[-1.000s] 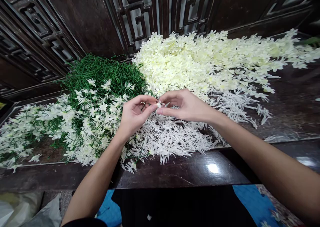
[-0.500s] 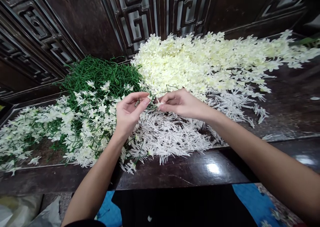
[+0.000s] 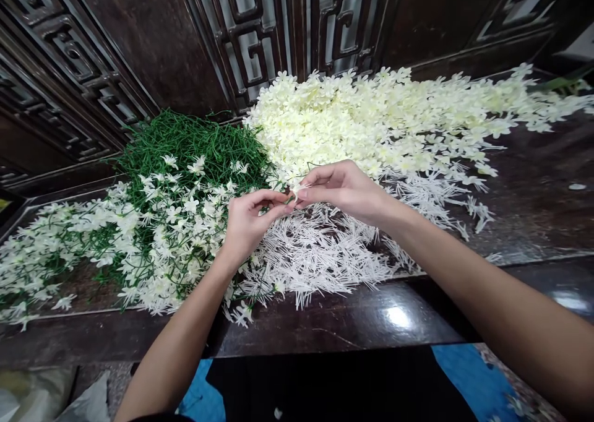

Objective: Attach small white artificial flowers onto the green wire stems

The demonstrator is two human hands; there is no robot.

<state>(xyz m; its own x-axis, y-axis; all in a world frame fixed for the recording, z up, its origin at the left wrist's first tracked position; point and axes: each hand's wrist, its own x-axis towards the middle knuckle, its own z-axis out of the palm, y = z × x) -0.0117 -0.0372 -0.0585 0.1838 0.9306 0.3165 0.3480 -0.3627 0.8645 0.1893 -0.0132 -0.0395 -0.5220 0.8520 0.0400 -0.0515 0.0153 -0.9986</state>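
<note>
Both hands met mid-counter over the pile of white stamen pieces (image 3: 320,255). The left hand (image 3: 248,221) had its grip pinched on a thin green stem (image 3: 284,198), and the right hand (image 3: 343,188) pinched a small white flower piece (image 3: 297,191) right at the stem's tip, fingertips nearly touching. Looks like roughly midway: a good heap of finished flower sprigs (image 3: 116,236) lay to the left, but bare green stems (image 3: 195,140) and a big mound of loose cream blossoms (image 3: 371,119) sat behind on the dark wooden counter (image 3: 352,323), so plenty left.
</note>
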